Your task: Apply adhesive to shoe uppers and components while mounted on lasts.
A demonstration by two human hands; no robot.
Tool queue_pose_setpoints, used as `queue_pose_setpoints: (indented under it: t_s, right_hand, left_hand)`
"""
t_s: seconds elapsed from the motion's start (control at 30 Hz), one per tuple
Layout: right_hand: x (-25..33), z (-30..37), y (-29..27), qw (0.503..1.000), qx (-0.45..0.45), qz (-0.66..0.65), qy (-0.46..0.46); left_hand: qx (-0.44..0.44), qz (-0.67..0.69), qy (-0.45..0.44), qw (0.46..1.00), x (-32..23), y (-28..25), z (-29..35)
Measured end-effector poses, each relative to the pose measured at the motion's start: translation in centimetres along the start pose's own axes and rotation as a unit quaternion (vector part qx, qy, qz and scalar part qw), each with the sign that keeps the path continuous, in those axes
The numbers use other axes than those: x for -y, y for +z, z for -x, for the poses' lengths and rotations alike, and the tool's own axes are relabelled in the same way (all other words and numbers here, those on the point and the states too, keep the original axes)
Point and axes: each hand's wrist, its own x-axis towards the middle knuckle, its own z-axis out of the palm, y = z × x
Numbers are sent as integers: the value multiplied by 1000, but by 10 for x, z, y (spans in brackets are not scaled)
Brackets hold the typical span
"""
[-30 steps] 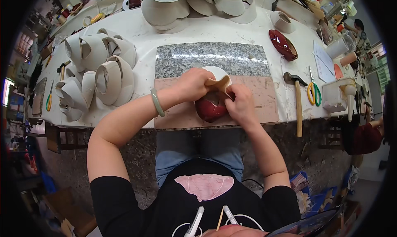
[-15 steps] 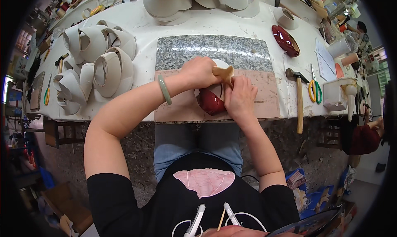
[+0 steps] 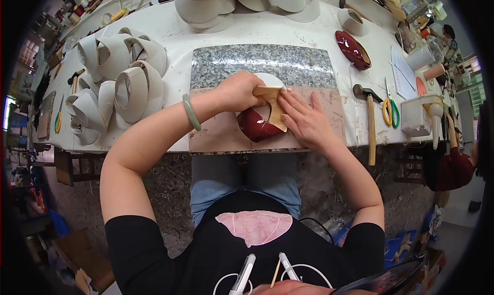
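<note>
Item: dark red, glossy piece [image 3: 253, 126], shoe-like in shape, one. Location: on the pink board [image 3: 216, 136], near the front edge of the tabletop [image 3: 177, 38], directly before the person and between the two hands.

Left hand [image 3: 240, 91]: fingers and thumb drawn together, apparently pinching the upper corner of the tan lining [image 3: 276, 105]; a pale green bangle circles the wrist. The grip probably keeps that corner from slipping. Right hand [image 3: 311, 121]: palm down, fingers extended, the outermost standing apart, fingertips on the right edge of the lining; seemingly laid flat to smooth or steady it. The board presumably serves as a firm base, lying against a grey speckled slab [image 3: 262, 59].

Appearance: rounded red end toward the person, bright highlights along its curve; lining matt, tan, turned outward in a curved band; a white rounded part [image 3: 269, 80] shows beyond. Remaining underside hidden.

Adjacent: hammer [image 3: 371, 128] and scissors [image 3: 389, 111] with yellow and green handles, right of the board, likely placed for easy reach; second red piece [image 3: 352, 50] farther back; pale grey curved pieces [image 3: 131, 97] grouped at left, perhaps to leave working room.
</note>
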Motion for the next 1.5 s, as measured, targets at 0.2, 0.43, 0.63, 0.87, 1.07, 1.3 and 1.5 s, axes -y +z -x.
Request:
queue_pose_setpoints:
  t_s: [0.2, 0.43, 0.63, 0.87, 1.07, 1.3, 1.5]
  right_hand:
    - [18, -36, -7, 966, -109, -231, 47]
    - [15, -36, 8, 938, -144, -291, 124]
    - [17, -40, 5, 947, -118, -259, 147]
    - [17, -41, 18, 973, -113, -172, 102]
    - [-6, -51, 20, 975, -208, 0, 83]
    - [-20, -11, -1, 972, -7, -43, -231]
    - [-29, -34, -12, 995, 78, 34, -58]
  left_hand:
    - [-28, 57, 100, 993, 0, 8, 12]
    - [-24, 24, -31, 999, -7, -11, 17]
    - [18, 71, -94, 993, -7, -14, 9]
    - [18, -54, -121, 991, -13, -13, 1]
    - [30, -144, -128, 981, -21, -17, -1]
    - [80, -132, -143, 978, -19, -24, -7]
    - [185, -199, -76, 960, -32, -39, 4]
